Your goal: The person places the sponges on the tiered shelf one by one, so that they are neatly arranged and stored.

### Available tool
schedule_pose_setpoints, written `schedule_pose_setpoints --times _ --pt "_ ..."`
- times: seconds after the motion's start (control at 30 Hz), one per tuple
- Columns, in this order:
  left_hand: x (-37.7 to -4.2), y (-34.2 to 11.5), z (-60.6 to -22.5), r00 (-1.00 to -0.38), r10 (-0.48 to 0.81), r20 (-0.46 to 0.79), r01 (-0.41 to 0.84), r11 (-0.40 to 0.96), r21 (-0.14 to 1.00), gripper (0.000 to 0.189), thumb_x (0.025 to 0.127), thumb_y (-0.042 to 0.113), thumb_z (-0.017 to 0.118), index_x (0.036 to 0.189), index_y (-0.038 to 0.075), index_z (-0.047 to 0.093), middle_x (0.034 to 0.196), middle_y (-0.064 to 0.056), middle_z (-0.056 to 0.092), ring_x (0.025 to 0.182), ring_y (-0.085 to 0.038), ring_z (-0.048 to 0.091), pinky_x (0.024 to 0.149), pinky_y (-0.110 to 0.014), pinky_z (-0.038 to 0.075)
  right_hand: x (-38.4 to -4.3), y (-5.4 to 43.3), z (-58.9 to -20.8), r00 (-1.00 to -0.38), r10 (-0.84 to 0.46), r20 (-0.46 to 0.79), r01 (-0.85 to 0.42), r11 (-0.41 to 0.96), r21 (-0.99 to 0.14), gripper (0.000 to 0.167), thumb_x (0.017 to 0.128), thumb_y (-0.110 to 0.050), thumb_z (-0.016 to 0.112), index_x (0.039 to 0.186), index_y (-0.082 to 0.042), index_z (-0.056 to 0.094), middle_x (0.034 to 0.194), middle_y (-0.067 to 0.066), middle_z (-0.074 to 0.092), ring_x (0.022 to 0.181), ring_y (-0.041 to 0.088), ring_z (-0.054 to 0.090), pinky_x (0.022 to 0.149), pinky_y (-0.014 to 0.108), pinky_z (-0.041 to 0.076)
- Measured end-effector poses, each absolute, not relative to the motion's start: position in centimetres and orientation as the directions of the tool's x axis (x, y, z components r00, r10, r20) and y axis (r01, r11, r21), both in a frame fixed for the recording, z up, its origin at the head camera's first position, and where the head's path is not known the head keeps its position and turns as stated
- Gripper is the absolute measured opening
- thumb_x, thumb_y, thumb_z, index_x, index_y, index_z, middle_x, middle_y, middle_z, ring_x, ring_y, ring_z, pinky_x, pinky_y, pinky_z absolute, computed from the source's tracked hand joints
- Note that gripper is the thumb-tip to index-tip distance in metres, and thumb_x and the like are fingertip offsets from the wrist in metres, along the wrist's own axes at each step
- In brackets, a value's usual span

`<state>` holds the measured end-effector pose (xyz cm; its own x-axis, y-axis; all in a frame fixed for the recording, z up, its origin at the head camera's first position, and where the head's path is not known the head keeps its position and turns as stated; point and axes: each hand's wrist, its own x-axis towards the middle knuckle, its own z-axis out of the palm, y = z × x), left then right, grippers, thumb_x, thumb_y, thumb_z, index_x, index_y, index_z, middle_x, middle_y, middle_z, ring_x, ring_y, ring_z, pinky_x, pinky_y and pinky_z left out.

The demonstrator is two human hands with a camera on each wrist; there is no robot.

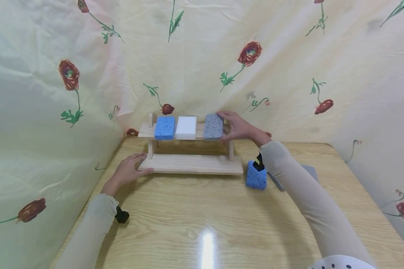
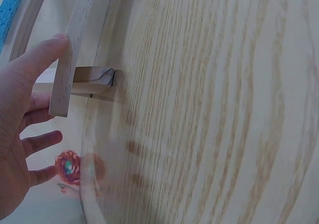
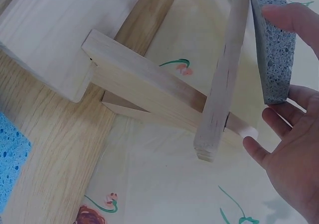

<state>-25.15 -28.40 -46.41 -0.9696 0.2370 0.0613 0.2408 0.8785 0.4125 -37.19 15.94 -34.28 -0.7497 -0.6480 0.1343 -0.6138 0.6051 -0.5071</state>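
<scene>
A two-tier wooden shelf rack (image 1: 192, 164) stands on the table near its back edge. On its upper board sit a blue sponge (image 1: 165, 128) and a white sponge (image 1: 186, 128), side by side. To their right, my right hand (image 1: 237, 127) pinches a speckled grey sponge (image 1: 213, 127) between thumb and fingers, over the right part of that board. The grey sponge (image 3: 274, 45) also shows in the right wrist view, thumb on its face. My left hand (image 1: 129, 169) grips the left end of the lower board, thumb at the front and fingers behind.
Right of the rack, another blue sponge (image 1: 256, 179) lies on the wood-grain table (image 1: 175, 220). Grey material (image 1: 309, 172) shows on both sides of my right forearm, which partly covers it. A flowered cloth (image 1: 195, 67) hangs behind and around the table.
</scene>
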Motion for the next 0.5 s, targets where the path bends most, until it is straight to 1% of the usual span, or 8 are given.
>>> schedule_pose_setpoints --times 0.2,0.37,0.5 --pt "-25.19 -28.48 -46.58 -0.966 0.244 0.081 0.255 0.877 0.407 0.089 0.089 0.061 0.069 0.152 0.002 0.046 0.159 -0.021 0.041 0.146 -0.048 0.037 0.119 -0.065 0.03 -37.49 15.74 -34.52 -0.729 -0.667 0.153 -0.635 0.577 -0.513 0.112 0.071 -0.014 0.087 0.159 0.006 0.021 0.16 0.025 0.033 0.146 0.041 0.034 0.122 0.06 0.027" --pt "-25.19 -28.49 -46.55 -0.967 0.24 0.088 0.255 0.875 0.412 0.088 0.089 0.061 0.07 0.152 0.002 0.046 0.159 -0.021 0.042 0.145 -0.048 0.038 0.119 -0.066 0.03 -37.48 15.62 -34.43 -0.733 -0.665 0.141 -0.635 0.594 -0.494 0.111 0.072 -0.016 0.086 0.159 0.005 0.021 0.159 0.024 0.034 0.144 0.039 0.036 0.122 0.058 0.029" --pt "-25.18 -28.46 -46.56 -0.966 0.242 0.091 0.258 0.876 0.409 0.089 0.089 0.061 0.069 0.152 0.002 0.046 0.159 -0.021 0.042 0.145 -0.048 0.038 0.119 -0.066 0.03 -37.49 15.52 -34.36 -0.749 -0.653 0.111 -0.619 0.631 -0.468 0.11 0.073 -0.018 0.085 0.16 0.003 0.021 0.161 0.023 0.032 0.146 0.039 0.034 0.121 0.058 0.029"
